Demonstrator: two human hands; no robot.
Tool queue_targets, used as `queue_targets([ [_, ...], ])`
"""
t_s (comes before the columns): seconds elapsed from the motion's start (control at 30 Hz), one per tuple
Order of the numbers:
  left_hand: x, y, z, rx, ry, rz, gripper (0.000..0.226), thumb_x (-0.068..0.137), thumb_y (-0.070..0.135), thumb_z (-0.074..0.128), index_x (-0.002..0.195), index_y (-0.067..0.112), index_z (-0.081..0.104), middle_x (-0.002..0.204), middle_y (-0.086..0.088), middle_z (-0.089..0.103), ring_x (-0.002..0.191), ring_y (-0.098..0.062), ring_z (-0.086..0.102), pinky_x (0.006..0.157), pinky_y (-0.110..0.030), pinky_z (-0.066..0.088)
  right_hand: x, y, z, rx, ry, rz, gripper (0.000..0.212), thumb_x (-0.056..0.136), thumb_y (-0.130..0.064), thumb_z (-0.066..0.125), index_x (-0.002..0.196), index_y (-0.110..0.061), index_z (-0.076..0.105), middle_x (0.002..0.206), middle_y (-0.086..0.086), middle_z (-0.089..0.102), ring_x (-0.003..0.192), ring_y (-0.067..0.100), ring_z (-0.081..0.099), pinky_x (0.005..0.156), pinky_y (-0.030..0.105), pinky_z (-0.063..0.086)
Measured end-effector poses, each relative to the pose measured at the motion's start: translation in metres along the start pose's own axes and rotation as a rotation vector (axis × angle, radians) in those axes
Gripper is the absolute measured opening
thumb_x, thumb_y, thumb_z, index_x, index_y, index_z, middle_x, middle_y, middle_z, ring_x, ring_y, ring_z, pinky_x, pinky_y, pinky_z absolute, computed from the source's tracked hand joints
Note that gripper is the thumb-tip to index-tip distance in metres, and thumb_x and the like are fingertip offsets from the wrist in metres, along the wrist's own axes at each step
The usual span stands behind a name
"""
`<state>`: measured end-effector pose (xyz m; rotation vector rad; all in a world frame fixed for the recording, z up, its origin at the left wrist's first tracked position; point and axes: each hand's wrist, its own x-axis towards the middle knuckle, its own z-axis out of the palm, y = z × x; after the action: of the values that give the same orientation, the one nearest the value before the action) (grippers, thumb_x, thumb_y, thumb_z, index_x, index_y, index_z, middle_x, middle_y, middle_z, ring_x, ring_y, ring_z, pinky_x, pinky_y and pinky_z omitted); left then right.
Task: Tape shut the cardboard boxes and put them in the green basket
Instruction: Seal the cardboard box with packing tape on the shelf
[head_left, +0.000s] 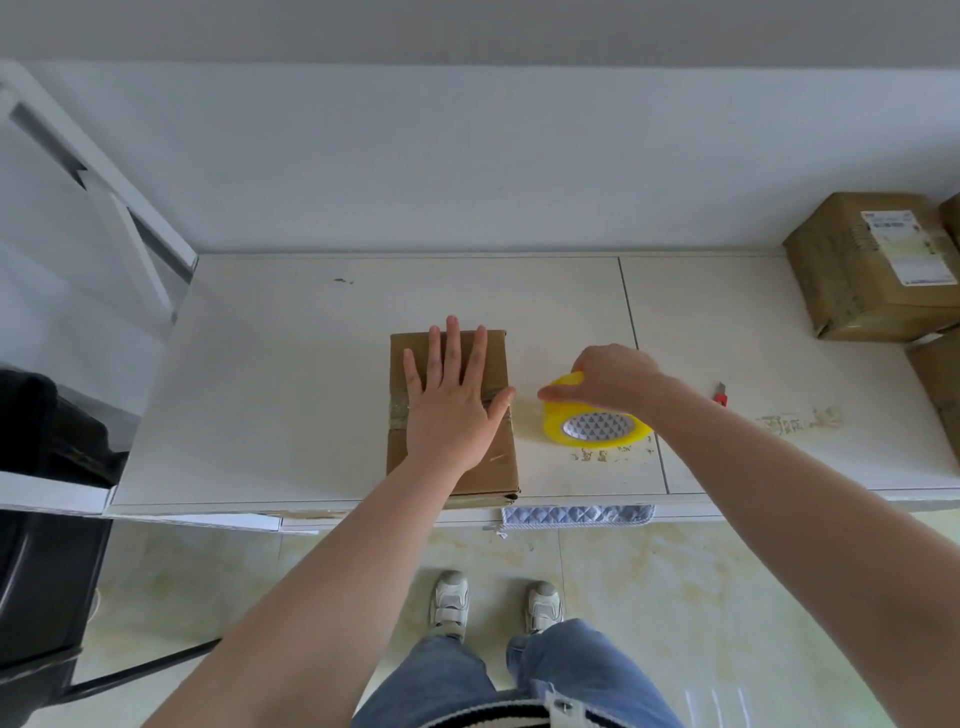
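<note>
On the white table (270, 395), a cardboard box (496, 457) is pressed flat by the left hand (452, 405) (fingers spread wide).
Just right of it, the yellow tape roll (597, 428) is gripped by the right hand (613, 376).

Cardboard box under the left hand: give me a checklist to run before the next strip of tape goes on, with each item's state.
1. Cardboard box held steady: ok, the left hand presses flat on its top.
2. Flaps closed: ok, the top lies flat under the hand.
3. Tape roll in hand: ok, the right hand grips it just right of the box.
4. Seam already taped: cannot tell; a strip crosses the middle, but the hand covers most of it.
5. Cutter reachable: ok, it lies on the table right of the roll.
6. Green basket ready: cannot tell, none in view.
</note>
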<state>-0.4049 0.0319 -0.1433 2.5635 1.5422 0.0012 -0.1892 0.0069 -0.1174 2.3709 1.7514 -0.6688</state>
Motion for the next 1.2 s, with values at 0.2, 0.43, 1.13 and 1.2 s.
queue_targets([
  [0.2, -0.001, 0.0, 0.002, -0.012, 0.012, -0.022, 0.076, 0.093, 0.067, 0.008, 0.154, 0.029, -0.015, 0.161, -0.007, -0.024, 0.149, -0.027, -0.02, 0.119, -0.052, -0.011, 0.003, -0.002, -0.004, -0.04, 0.028, -0.004, 0.082, 0.068, -0.087, 0.052, 0.117, -0.023, 0.065, 0.085, -0.009, 0.05, 0.083, 0.014, 0.047, 0.07, 0.03, 0.034],
  [0.43, 0.0, 0.0, 0.002, -0.013, -0.001, -0.014, 0.077, 0.092, 0.067, 0.007, 0.155, 0.028, -0.015, 0.161, -0.008, -0.024, 0.149, -0.028, -0.02, 0.118, -0.053, -0.011, 0.002, -0.005, -0.007, -0.041, -0.003, 0.008, 0.08, 0.067, -0.087, 0.052, 0.115, -0.024, 0.064, 0.079, -0.01, 0.05, 0.082, 0.016, 0.05, 0.068, 0.029, 0.035],
  [1.13, 0.002, 0.0, 0.004, -0.027, -0.009, -0.013, 0.078, 0.091, 0.068, 0.005, 0.153, 0.028, -0.019, 0.161, -0.009, -0.025, 0.149, -0.028, -0.021, 0.118, -0.054, -0.012, -0.052, 0.088, 0.048, 0.501, 0.541, 0.825, 0.04, 0.095, -0.036, 0.056, 0.123, -0.009, 0.051, 0.131, 0.019, 0.049, 0.119, 0.035, 0.045, 0.095, 0.041, 0.038],
  [1.2, 0.003, 0.0, 0.005, -0.017, -0.013, -0.014, 0.078, 0.09, 0.068, 0.004, 0.153, 0.028, -0.02, 0.16, -0.009, -0.026, 0.148, -0.028, -0.021, 0.117, -0.054, -0.012, -0.06, 0.102, 0.064, 0.576, 0.47, 0.933, 0.04, 0.096, -0.023, 0.055, 0.13, -0.003, 0.045, 0.137, 0.024, 0.043, 0.125, 0.038, 0.04, 0.101, 0.042, 0.033],
])
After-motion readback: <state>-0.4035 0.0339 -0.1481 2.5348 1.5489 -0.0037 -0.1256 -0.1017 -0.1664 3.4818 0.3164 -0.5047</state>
